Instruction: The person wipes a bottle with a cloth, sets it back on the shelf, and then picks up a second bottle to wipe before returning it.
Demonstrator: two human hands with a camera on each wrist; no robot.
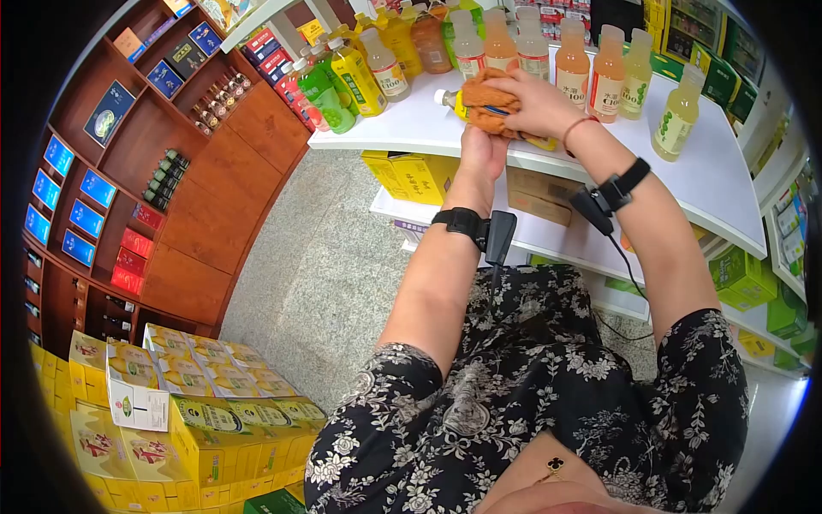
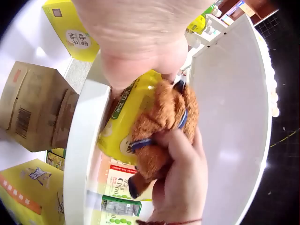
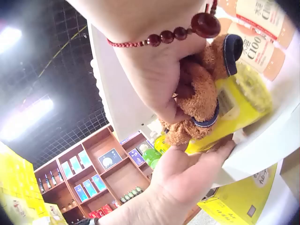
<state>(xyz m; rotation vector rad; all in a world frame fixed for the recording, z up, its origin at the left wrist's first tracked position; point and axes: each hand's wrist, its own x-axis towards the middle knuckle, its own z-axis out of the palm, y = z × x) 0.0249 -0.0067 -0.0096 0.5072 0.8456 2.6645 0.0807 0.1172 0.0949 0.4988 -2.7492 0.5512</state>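
A yellow-labelled drink bottle (image 2: pixel 119 129) lies on its side above the front edge of the white shelf (image 1: pixel 402 133). In the head view its white cap points left. My left hand (image 1: pixel 485 154) holds it from below, thumb and fingers against the label in the right wrist view. With my right hand (image 1: pixel 548 107) I grip a fluffy orange-brown cloth (image 3: pixel 199 96) with navy trim, bunched over the bottle's upper side. Cloth and hands hide the middle of the bottle.
Upright bottles of orange and pale drink (image 1: pixel 606 77) stand behind my hands, with green and yellow bottles (image 1: pixel 330 90) to the left. One pale green bottle (image 1: pixel 676 120) stands apart at right. Yellow cartons (image 1: pixel 411 176) and a brown box (image 1: pixel 541 195) sit below.
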